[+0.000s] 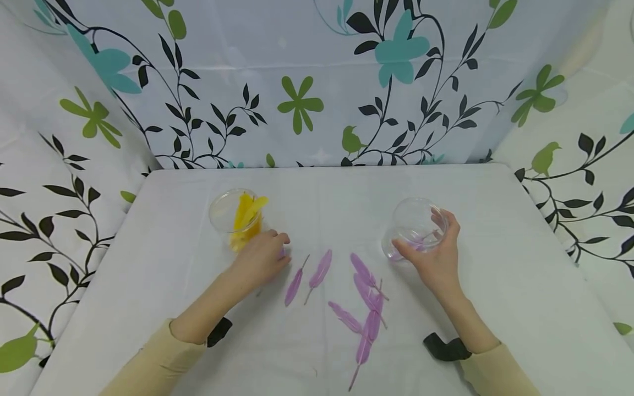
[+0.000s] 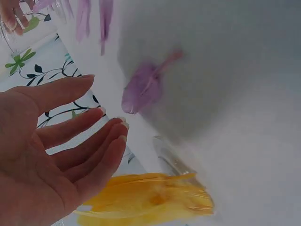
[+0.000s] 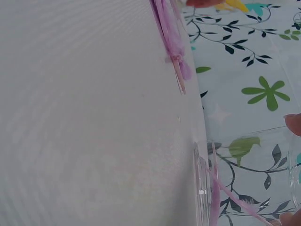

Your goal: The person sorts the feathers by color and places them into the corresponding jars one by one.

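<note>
Head view: at ten o'clock from the tabletop's (image 1: 163, 231) middle, a clear plastic jar (image 1: 214, 218) holds yellow feathers (image 1: 246, 214), with the left hand (image 1: 262, 256) just beside it, knuckles up. At two o'clock, the right hand (image 1: 438, 256) grips a second clear plastic jar (image 1: 393, 234), thumb and fingers around its side, purple bits inside. Two single purple feathers (image 1: 321, 269) lie near the middle; a purple cluster (image 1: 369, 308) spreads toward four o'clock.

Left wrist view: the left hand's fingers are loosely extended, nothing in their grasp. One more purple feather (image 2: 143, 87) (blurred here) lies at one o'clock from the fingertips, very near; contact cannot be told.

Right wrist view: the second jar stands at four o'clock, a slanting purple feather (image 3: 237, 200) inside, fingertips at its far side.
</note>
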Demonstrator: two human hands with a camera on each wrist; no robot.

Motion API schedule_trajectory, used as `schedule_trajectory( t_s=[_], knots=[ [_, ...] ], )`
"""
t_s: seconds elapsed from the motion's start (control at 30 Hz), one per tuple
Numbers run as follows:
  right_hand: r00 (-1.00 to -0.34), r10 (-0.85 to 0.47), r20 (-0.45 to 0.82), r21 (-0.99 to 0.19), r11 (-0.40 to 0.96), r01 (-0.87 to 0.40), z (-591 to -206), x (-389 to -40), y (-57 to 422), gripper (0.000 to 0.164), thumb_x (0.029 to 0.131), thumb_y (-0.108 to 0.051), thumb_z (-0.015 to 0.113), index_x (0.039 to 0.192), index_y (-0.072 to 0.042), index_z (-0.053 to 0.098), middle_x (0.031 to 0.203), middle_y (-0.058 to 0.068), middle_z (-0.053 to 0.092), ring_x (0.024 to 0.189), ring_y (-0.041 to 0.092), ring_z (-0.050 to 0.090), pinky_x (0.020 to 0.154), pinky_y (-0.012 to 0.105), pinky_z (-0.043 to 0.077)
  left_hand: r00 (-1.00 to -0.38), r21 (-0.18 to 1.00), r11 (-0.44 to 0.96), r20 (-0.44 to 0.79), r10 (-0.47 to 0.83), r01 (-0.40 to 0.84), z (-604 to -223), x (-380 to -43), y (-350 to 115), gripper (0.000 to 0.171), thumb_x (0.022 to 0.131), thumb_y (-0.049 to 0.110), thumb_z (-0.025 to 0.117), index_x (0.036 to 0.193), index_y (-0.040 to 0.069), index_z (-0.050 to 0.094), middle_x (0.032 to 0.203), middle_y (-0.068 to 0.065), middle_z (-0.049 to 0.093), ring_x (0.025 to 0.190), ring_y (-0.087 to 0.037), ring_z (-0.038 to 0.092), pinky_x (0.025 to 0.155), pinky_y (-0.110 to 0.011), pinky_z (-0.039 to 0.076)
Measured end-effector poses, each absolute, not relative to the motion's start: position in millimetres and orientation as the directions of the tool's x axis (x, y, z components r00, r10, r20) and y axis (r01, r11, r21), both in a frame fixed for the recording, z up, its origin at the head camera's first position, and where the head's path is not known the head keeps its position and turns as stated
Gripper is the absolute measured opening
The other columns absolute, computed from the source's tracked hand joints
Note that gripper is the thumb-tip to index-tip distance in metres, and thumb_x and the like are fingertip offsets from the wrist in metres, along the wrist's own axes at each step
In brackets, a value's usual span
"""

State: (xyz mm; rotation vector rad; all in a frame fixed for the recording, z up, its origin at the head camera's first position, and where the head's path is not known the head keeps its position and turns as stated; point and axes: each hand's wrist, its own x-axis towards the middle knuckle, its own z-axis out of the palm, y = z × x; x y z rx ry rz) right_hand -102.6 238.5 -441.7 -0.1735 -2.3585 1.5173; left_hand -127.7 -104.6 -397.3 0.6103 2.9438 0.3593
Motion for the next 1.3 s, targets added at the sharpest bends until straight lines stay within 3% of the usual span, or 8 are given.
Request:
schedule_trajectory(
  t_s=[0.13,0.27,0.6,0.77,1.0,1.3],
  knots=[
    [-0.941,0.271,0.203,-0.904,0.422,-0.073,-441.0,-102.1,237.7,0.104,0.076,-0.019,0.087,0.152,-0.015,0.017,0.155,0.011,0.036,0.144,0.027,0.032,0.118,0.054,0.028,-0.923,0.199,0.902,0.044,0.382,0.383,-411.3,-113.8,-117.6,0.032,0.083,0.018,0.081,0.103,-0.002,0.065,0.084,-0.012,0.059,0.069,-0.022,0.053,0.065,-0.034,0.054],
    [-0.938,0.270,0.216,-0.900,0.427,-0.085,-439.6,-102.6,237.9,0.103,0.075,-0.018,0.087,0.152,-0.014,0.018,0.154,0.012,0.036,0.144,0.027,0.032,0.118,0.054,0.028,-0.930,0.219,0.904,0.069,0.361,0.367,-419.0,-105.9,-122.8,0.033,0.081,0.017,0.083,0.093,-0.002,0.059,0.078,-0.011,0.050,0.062,-0.021,0.046,0.057,-0.031,0.048],
    [-0.940,0.262,0.218,-0.899,0.429,-0.088,-437.6,-104.1,238.0,0.104,0.076,-0.018,0.087,0.152,-0.015,0.017,0.154,0.011,0.036,0.144,0.025,0.032,0.118,0.053,0.028,-0.947,0.436,0.887,-0.194,0.256,0.150,-417.3,-115.6,-124.2,0.017,0.090,0.008,0.071,0.100,-0.003,0.064,0.077,-0.006,0.059,0.068,-0.018,0.052,0.064,-0.028,0.051],
    [-0.939,0.261,0.226,-0.899,0.426,-0.098,-437.2,-105.6,238.1,0.102,0.075,-0.017,0.087,0.151,-0.015,0.019,0.153,0.011,0.037,0.143,0.024,0.033,0.118,0.052,0.028,-0.934,0.448,0.881,-0.224,0.277,0.154,-413.7,-121.2,-122.6,0.008,0.092,0.008,0.069,0.093,0.001,0.066,0.074,-0.004,0.058,0.066,-0.017,0.051,0.061,-0.027,0.047],
    [-0.940,0.260,0.221,-0.902,0.422,-0.096,-438.6,-105.7,236.9,0.104,0.075,-0.017,0.087,0.152,-0.014,0.017,0.154,0.012,0.036,0.144,0.028,0.032,0.118,0.053,0.028,-0.940,0.500,0.829,-0.079,0.331,0.250,-384.5,-132.5,-100.3,0.007,0.093,0.011,0.069,0.098,0.005,0.069,0.081,-0.004,0.065,0.070,-0.017,0.055,0.067,-0.026,0.053],
    [-0.939,0.274,0.209,-0.904,0.421,-0.079,-440.9,-101.8,238.0,0.105,0.076,-0.018,0.087,0.153,-0.014,0.017,0.154,0.011,0.037,0.144,0.027,0.033,0.117,0.052,0.030,-0.903,0.631,0.681,0.077,0.423,0.372,-329.0,-145.8,-33.8,0.006,0.095,0.016,0.069,0.097,0.012,0.065,0.088,0.001,0.069,0.076,-0.014,0.061,0.069,-0.023,0.055]
  ],
)
